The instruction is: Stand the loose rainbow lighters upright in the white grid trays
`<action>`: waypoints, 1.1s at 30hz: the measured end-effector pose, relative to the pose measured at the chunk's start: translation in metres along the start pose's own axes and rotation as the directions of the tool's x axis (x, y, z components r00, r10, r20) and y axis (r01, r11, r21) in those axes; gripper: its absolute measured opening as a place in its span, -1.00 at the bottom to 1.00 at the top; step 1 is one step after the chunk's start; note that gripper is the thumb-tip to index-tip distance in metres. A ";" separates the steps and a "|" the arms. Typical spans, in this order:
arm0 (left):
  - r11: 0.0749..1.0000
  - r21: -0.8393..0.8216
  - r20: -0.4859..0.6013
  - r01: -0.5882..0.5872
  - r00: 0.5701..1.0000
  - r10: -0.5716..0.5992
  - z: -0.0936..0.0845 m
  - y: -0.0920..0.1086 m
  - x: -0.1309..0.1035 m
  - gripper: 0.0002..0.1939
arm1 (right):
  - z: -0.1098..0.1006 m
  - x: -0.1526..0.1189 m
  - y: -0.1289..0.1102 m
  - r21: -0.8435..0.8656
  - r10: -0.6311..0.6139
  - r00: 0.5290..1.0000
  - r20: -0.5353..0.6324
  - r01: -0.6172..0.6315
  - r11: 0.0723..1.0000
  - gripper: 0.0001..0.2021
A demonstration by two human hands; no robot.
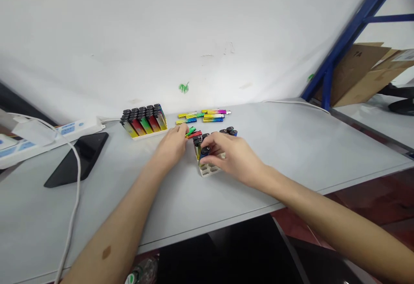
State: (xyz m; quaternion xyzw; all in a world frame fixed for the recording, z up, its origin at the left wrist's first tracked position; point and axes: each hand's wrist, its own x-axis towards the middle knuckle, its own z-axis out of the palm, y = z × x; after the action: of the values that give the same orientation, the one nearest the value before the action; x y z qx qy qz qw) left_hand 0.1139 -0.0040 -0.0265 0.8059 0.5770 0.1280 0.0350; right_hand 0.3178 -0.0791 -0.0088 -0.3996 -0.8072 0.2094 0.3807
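My right hand [231,152] pinches a blue lighter [205,150] with a black top, held upright at a pale tray [208,171] with rows of slots. Several lighters stand in that tray, at its far left corner and far right [232,131]; my fingers cover part of the rest. Just left of the tray, my left hand [173,144] has its fingers closed at a green lighter [191,131]. A red lighter [196,134] lies right beside those fingertips. Where the left fingertips touch is partly hidden.
A full tray of upright lighters [144,122] stands by the wall at left. Several shiny lighters [213,116] lie loose behind my hands. A black phone [79,159], a power strip [73,129] and a white cable [77,180] occupy the left side; cardboard boxes [365,75] are far right.
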 end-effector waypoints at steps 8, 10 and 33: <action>1.000 -0.029 -0.029 -0.009 1.000 0.008 0.006 -0.006 0.000 -0.80 | 0.000 0.002 -0.006 -0.365 0.005 1.000 0.015 0.001 0.931 -0.75; 0.998 -0.063 -0.044 0.022 0.999 -0.025 0.007 -0.006 0.000 -0.80 | -0.001 0.002 -0.011 -0.418 0.015 0.999 0.034 0.001 0.908 -0.75; 0.289 -0.955 0.009 0.064 0.982 -0.187 0.006 0.007 0.006 -0.77 | -0.052 0.080 0.039 -0.107 0.056 0.997 -0.049 -0.061 0.992 -0.74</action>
State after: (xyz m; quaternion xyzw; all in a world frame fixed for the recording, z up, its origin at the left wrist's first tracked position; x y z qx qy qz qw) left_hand 0.1237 -0.0003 -0.0299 0.5729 0.4516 0.4829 0.4843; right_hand 0.3457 0.0101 0.0346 -0.4479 -0.7963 0.1674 0.3706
